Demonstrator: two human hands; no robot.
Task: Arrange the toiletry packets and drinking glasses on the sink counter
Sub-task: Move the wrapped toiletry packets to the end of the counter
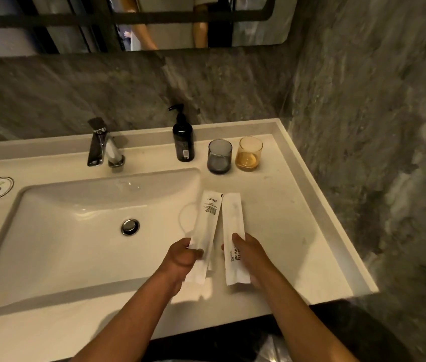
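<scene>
Head view, and both hands are on the packets. The left hand pinches the left packet near its lower end, thumb on top, fingers curled under it. The right hand clasps the right packet along its right edge, fingertips over the paper beside the printed word BRUSHING. The two white packets run away from the grips toward the wall, their inner long edges touching or just overlapping about midway up; whether they rest on the counter or hover just above it, I cannot tell.

Left of the left grip, the packet's edge hangs right at the rim of the sink basin, drain well out in the bowl. Beyond the packet tips lies a bare stretch of counter, then the grey glass and the amber glass upright, just beside each other, near the back ledge. The black pump bottle stands left of the grey glass, the faucet farther left. Right of the right grip, open counter runs to the raised side edge by the stone wall. Behind the wrists, the front edge sits close.
</scene>
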